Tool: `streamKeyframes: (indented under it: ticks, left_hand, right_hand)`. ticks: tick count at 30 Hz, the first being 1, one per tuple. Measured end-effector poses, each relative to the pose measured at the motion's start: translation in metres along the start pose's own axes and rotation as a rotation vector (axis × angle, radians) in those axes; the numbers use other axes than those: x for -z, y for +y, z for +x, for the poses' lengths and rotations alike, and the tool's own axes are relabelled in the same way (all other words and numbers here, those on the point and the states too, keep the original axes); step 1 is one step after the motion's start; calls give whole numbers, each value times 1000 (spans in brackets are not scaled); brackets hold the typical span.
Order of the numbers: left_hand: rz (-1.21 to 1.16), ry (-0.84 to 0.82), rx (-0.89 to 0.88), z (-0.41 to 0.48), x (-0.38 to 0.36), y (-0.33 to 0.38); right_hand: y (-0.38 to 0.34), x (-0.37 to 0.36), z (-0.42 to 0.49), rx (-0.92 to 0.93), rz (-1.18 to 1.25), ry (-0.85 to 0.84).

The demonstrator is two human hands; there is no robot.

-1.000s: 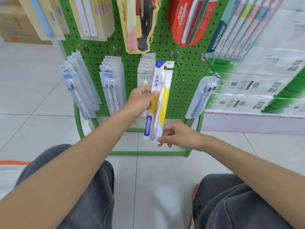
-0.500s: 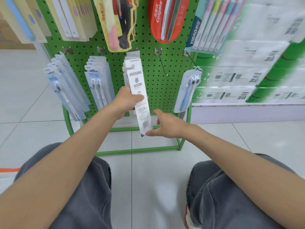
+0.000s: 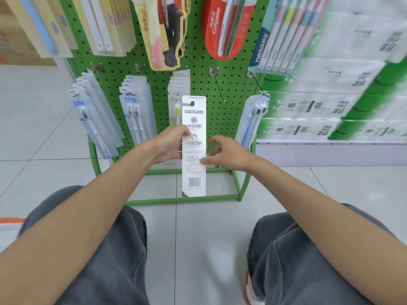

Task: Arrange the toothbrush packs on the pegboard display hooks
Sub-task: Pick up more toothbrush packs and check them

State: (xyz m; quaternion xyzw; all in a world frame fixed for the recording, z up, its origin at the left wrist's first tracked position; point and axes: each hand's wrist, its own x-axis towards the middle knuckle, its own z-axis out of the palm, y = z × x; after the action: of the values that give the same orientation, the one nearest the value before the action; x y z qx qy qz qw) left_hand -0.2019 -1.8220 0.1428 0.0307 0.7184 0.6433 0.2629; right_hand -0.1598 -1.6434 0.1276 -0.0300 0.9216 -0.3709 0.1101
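Observation:
My left hand (image 3: 169, 144) grips a white FROG toothbrush pack (image 3: 193, 119) by its left edge. It is upright, with the printed back and barcode facing me and the hang hole on top. My right hand (image 3: 229, 154) is beside the pack's right edge with fingers loosely curled; the thumb tip touches the edge. Behind the pack is the green pegboard (image 3: 198, 69). A bare hook (image 3: 219, 89) sticks out just right of the pack's top. A row of similar packs (image 3: 178, 91) hangs directly behind it.
Lower hooks carry clear packs (image 3: 94, 119), twin-brush packs (image 3: 136, 111) and a blue-brush pack (image 3: 251, 122). Colgate packs (image 3: 224, 27) and others hang above. Stacked tissue packs (image 3: 330, 106) stand to the right. The stand's green base frame (image 3: 182, 200) lies on the tiled floor by my knees.
The pack was turned from its yellow front to its white back and now stands straight upright. My right hand left the pack's bottom end and rose to its right edge.

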Motion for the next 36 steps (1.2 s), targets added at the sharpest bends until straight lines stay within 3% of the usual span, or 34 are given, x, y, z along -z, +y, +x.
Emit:
streamKeyframes:
  ticks: [12,21,24,28,32,36]
  left_hand:
    - [76,-198,47,-1,-4,2]
    - [139,-167,24,1,-4,3]
    - [213,-235,-11,-2,-4,5]
    - [371,-230,-109,-4,-10,3]
    - [563,-126,-345,-4,-23,-5]
    - [434,-66,-403,-2,-24,-3]
  right_hand:
    - [-12,24,-2,112,328,248]
    - [-14,23,-1,68,456,435]
    - [-17,19,0,80,529,484]
    - [-22,16,-3,120,506,439]
    - [-26,12,-1,95,362,391]
    - [-27,17,0,130,443,327]
